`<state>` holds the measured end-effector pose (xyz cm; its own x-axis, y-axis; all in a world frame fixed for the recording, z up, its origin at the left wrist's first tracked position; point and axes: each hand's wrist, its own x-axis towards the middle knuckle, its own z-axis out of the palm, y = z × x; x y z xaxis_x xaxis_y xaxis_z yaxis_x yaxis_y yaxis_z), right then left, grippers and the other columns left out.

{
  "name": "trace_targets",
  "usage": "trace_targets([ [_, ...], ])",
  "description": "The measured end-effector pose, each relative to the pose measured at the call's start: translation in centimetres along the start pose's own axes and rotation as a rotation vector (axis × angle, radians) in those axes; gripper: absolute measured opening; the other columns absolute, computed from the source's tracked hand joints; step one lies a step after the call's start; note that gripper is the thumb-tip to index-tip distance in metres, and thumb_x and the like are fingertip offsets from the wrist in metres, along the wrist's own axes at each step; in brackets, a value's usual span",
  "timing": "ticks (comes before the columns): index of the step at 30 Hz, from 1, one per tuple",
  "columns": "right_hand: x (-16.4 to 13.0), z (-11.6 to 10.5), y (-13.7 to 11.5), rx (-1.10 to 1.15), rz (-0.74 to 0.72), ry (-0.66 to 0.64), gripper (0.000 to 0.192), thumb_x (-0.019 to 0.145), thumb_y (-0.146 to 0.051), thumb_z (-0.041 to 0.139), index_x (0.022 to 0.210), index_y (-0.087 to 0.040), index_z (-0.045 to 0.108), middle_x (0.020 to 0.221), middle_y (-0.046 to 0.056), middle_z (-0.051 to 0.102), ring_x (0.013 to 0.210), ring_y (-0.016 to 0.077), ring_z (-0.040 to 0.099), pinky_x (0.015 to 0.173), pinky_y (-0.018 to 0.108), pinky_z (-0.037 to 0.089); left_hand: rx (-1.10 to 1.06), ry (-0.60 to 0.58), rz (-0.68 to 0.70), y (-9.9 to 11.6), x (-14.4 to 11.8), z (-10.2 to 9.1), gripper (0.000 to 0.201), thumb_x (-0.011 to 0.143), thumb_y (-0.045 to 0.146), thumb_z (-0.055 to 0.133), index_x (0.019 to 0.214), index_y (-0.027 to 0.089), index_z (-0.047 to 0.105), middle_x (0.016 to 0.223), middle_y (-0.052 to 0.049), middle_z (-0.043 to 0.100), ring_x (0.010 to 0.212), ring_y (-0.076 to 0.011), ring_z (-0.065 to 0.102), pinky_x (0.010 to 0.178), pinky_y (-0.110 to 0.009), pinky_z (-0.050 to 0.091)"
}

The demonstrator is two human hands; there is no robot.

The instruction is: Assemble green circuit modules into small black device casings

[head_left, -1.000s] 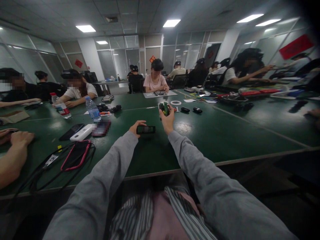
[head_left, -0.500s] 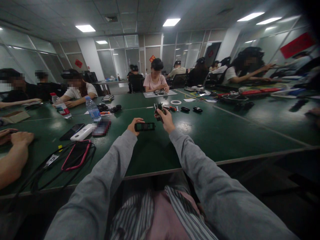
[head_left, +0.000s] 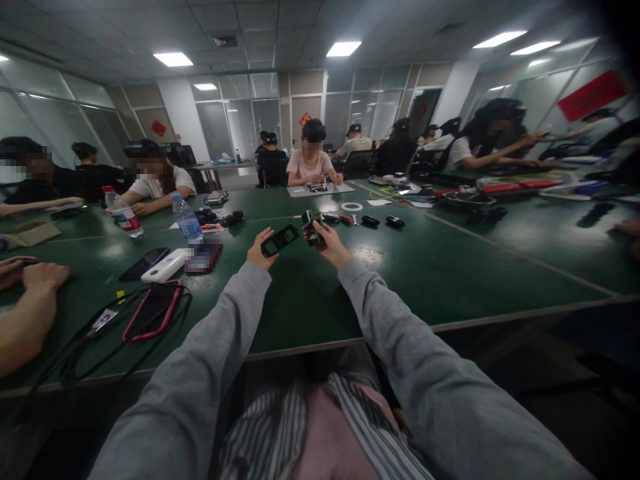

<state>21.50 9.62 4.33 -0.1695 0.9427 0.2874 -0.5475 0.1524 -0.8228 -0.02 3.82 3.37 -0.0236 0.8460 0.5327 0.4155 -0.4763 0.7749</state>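
Fingers of the left hand (head_left: 261, 248) pinch a flat black frame (head_left: 279, 240) at mid-frame, above the green counter (head_left: 450, 267); the right hand (head_left: 327, 243) fingers clamp a small dark part (head_left: 310, 228) just beside it.

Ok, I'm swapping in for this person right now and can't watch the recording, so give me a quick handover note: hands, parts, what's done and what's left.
Left hand: raised over the green table, gripping a flat black rectangular frame-like part, tilted.
Right hand: gripping a small dark blocky part beside it.
The two parts are close but apart, not joined.
Spare small black pieces and a white tape ring lie further out on the table.
Done: both parts picked up. Left: apparently bringing them together.
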Motion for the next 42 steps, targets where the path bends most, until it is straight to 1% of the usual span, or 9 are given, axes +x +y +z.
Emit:
trace_targets([
  [6,-0.5,0.5,0.1,0.015,0.085,-0.03,0.036,0.075,-0.046,0.07,0.094,-0.017,0.06,0.083,0.004,0.07,0.067,0.0143,0.066,0.058,0.025,0.056,0.125,0.096,-0.068,-2.2,0.2,0.4,0.061,0.064,0.023,0.072,0.122,0.022,0.052,0.114,-0.007,0.062,0.103,-0.0212,0.06,0.093,-0.034,0.043],
  [12,-0.9,1.2,0.7,-0.007,0.14,-0.06,0.03,0.079,-0.037,0.067,0.102,-0.02,0.057,0.087,0.002,0.07,0.071,0.0141,0.068,0.058,0.023,0.056,0.203,0.204,-0.203,-2.4,0.3,1.0,0.061,0.059,0.021,0.077,0.109,0.023,0.042,0.095,-0.003,0.063,0.087,-0.0203,0.063,0.084,-0.035,0.046],
  [18,-1.2,1.6,1.4,-0.009,0.136,-0.084,0.04,0.075,-0.036,0.071,0.109,-0.026,0.053,0.093,-0.001,0.068,0.075,0.0142,0.067,0.054,0.023,0.055,-0.197,0.215,-0.231,-3.8,1.0,2.7,0.073,0.054,0.026,0.082,0.111,0.023,0.036,0.097,-0.001,0.057,0.078,-0.0133,0.061,0.079,-0.03,0.047],
  [21,-1.2,1.6,1.8,-0.026,0.132,-0.071,0.042,0.073,-0.036,0.072,0.109,-0.026,0.053,0.092,-0.002,0.067,0.074,0.0129,0.066,0.053,0.021,0.054,-0.5,0.194,-0.372,-4.0,1.3,3.8,0.063,0.067,0.041,0.075,0.116,0.023,0.04,0.104,-0.005,0.057,0.073,-0.0124,0.06,0.071,-0.03,0.05],
  [24,-1.1,1.6,2.2,-0.043,0.153,-0.027,0.04,0.072,-0.037,0.073,0.106,-0.025,0.056,0.087,-0.003,0.066,0.072,0.0108,0.064,0.051,0.018,0.052,-0.733,0.15,-0.54,-3.3,1.3,4.2,0.053,0.072,0.042,0.071,0.114,0.021,0.046,0.102,-0.006,0.06,0.072,-0.0136,0.061,0.066,-0.03,0.051],
  [32,-0.9,1.3,2.9,-0.06,0.18,0.022,0.036,0.073,-0.042,0.072,0.101,-0.024,0.059,0.087,-0.003,0.068,0.07,0.0102,0.063,0.052,0.018,0.051,-0.904,0.046,-0.643,-1.9,0.6,3.0,0.052,0.058,0.033,0.084,0.1,0.015,0.058,0.094,-0.009,0.066,0.082,-0.0206,0.066,0.075,-0.038,0.056],
  [35,-1.1,1.6,2.9,-0.104,0.171,0.025,0.035,0.074,-0.044,0.071,0.099,-0.022,0.06,0.087,-0.001,0.068,0.071,0.0101,0.063,0.055,0.019,0.051,-0.868,0.032,-0.599,-2.1,0.5,3.5,0.053,0.055,0.036,0.085,0.096,0.013,0.059,0.095,-0.011,0.067,0.087,-0.0228,0.066,0.079,-0.038,0.056],
  [38,-1.3,2.0,2.8,-0.149,0.112,0.018,0.04,0.075,-0.049,0.068,0.102,-0.021,0.059,0.094,0.001,0.068,0.078,0.0117,0.064,0.059,0.02,0.052,-0.684,0.122,-0.52,-2.2,0.6,3.8,0.056,0.05,0.033,0.087,0.095,0.014,0.058,0.092,-0.009,0.066,0.087,-0.0206,0.066,0.078,-0.035,0.056],
  [42,-1.5,2.6,2.9,-0.283,0.016,-0.022,0.049,0.073,-0.054,0.066,0.109,-0.022,0.059,0.108,0.003,0.066,0.096,0.0152,0.062,0.075,0.024,0.053,-0.441,0.159,-0.454,-2.4,0.6,3.4,0.07,0.043,0.03,0.089,0.102,0.015,0.053,0.087,-0.006,0.063,0.076,-0.0187,0.065,0.064,-0.031,0.056],
])
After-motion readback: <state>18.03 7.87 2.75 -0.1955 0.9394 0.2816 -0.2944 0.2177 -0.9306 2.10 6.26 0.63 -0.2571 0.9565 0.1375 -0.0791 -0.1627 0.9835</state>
